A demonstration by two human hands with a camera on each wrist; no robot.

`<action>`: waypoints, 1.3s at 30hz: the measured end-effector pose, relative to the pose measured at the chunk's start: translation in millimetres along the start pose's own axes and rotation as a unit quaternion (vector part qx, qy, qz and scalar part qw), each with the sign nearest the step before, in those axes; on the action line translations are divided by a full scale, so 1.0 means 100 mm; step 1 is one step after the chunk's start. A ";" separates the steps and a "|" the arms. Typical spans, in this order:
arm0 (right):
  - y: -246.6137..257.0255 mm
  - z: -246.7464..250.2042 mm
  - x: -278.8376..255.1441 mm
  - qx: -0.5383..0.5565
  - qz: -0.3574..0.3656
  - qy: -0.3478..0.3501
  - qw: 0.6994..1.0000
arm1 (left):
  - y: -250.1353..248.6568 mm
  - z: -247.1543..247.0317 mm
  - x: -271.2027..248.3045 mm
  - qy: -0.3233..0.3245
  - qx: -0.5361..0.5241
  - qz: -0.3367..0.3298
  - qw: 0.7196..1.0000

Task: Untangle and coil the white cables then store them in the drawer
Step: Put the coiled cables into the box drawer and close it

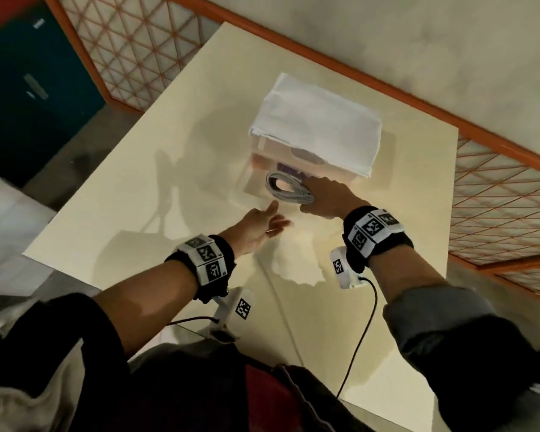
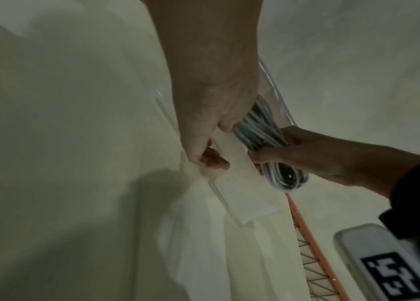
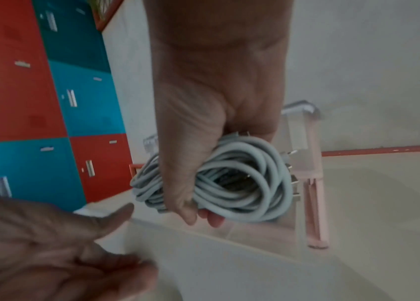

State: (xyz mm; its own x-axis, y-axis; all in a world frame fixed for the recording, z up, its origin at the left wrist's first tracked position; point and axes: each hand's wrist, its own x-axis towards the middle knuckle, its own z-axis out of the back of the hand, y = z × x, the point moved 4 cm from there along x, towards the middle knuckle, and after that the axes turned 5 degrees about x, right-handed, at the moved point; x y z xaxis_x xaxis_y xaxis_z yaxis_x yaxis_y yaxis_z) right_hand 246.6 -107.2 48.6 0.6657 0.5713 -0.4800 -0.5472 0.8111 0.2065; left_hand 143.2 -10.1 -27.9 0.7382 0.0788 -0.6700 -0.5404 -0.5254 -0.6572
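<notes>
White coiled cables (image 3: 232, 183) sit in the right hand (image 1: 328, 198), fingers wrapped round them, over the clear drawer (image 2: 250, 195). Left hand (image 1: 259, 229) reaches flat, fingers loose, holding nothing.

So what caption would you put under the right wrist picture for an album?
Right hand gripping the coiled white cables over the open clear drawer, left hand open nearby.

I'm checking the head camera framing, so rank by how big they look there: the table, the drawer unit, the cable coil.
Largest to smallest, as seen in the head view:
1. table
2. drawer unit
3. cable coil, held by the right hand
</notes>
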 end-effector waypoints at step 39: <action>-0.22 -0.53 0.42 0.328 -0.271 -0.159 0.891 | -0.05 -0.09 -0.01 -0.015 -0.098 0.024 0.995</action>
State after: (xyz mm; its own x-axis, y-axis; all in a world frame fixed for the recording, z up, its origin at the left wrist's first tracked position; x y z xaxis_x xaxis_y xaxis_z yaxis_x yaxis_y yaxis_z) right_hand 259.9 -107.3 -21.1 0.9092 -0.0044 -0.4164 0.2430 0.8175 0.5221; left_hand 148.4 -14.9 -21.1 0.6988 0.0738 -0.7115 -0.4835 -0.6844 -0.5458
